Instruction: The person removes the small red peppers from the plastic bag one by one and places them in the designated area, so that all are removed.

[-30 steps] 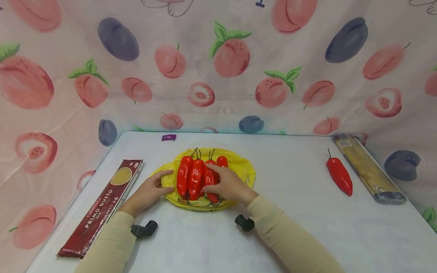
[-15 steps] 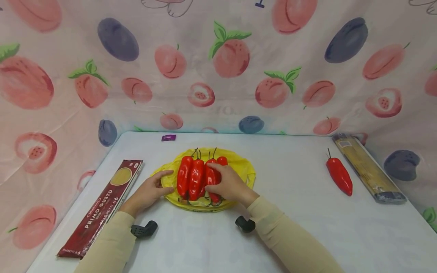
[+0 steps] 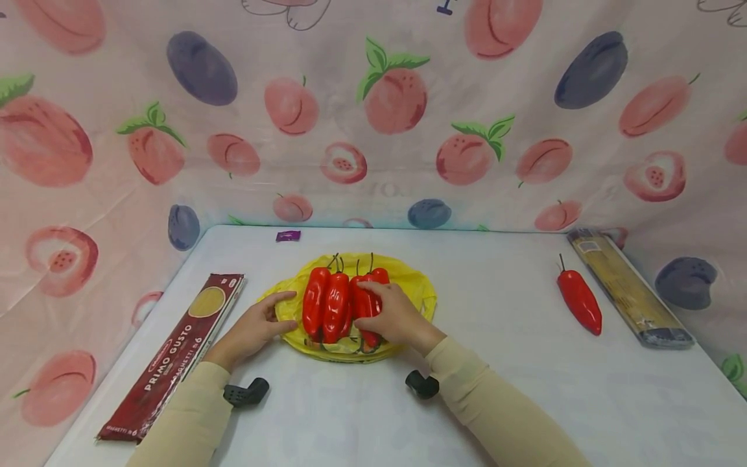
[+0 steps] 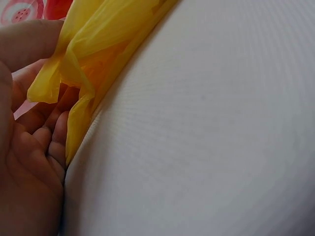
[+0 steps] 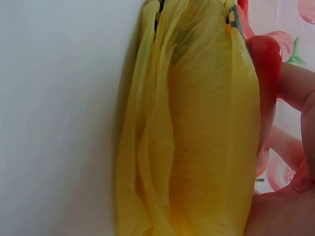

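Note:
Several glossy red chili peppers (image 3: 336,308) with thin dark stems lie side by side on a flattened yellow plastic bag (image 3: 417,285). My right hand (image 3: 399,316) grips the chili pepper (image 3: 366,303) right of the middle, thumb near its lower end and fingers over its upper part. In the right wrist view, a red chili pepper (image 5: 268,78) shows between the bag and the fingers. My left hand (image 3: 255,327) holds the bag's left edge; the left wrist view has its fingers curled about the yellow folds (image 4: 78,73). Part of the rightmost pepper is hidden behind my right hand.
A single red chili pepper (image 3: 580,301) lies at the right, beside a clear pack of spaghetti (image 3: 630,285). A dark red spaghetti pack (image 3: 175,353) lies along the left. At the back sits a small purple packet (image 3: 288,235). Fruit-print cloth (image 3: 373,162) hangs behind the white table.
My right hand has shifted slightly right, sliding its chili pepper toward the rightmost one and widening the gap from those on the left. The left hand has stayed in place.

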Action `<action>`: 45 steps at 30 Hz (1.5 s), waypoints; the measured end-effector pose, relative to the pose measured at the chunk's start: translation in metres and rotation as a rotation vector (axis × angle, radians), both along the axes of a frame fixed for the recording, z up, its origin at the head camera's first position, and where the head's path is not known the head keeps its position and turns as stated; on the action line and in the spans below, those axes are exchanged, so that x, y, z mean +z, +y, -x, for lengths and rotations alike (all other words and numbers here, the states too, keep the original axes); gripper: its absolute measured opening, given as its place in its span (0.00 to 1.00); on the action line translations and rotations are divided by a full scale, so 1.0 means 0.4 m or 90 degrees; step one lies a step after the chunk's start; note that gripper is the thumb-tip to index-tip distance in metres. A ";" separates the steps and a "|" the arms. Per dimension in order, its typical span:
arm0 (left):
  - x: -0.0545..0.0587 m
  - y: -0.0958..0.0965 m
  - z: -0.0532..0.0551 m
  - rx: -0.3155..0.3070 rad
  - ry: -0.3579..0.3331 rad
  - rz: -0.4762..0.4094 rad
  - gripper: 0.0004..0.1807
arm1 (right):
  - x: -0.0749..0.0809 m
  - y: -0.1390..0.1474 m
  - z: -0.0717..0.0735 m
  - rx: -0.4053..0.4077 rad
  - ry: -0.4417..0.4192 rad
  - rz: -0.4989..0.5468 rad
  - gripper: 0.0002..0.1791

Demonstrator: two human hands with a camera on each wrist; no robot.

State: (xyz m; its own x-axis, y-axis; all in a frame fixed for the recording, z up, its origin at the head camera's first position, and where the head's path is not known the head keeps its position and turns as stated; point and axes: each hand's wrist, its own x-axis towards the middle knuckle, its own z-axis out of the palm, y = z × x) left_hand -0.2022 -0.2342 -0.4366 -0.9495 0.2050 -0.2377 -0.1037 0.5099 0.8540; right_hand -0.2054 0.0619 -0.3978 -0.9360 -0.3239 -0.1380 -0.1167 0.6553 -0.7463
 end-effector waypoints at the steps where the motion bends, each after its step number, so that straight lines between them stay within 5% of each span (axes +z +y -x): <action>1: 0.000 0.000 0.000 0.001 -0.001 0.000 0.40 | -0.001 0.002 0.000 0.000 0.000 0.003 0.40; 25: -0.003 -0.002 0.000 -0.005 0.005 -0.006 0.40 | 0.046 0.096 -0.003 -0.010 0.038 0.061 0.35; 45: -0.007 -0.003 0.001 -0.004 0.004 0.001 0.40 | 0.096 0.327 -0.015 -0.087 0.060 -0.004 0.36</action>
State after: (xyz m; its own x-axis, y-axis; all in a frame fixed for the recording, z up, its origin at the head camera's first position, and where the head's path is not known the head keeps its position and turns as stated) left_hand -0.2024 -0.2352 -0.4395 -0.9498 0.2099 -0.2321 -0.0954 0.5123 0.8535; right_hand -0.1993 0.1928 -0.3595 -0.9802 -0.1915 -0.0496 -0.0947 0.6744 -0.7323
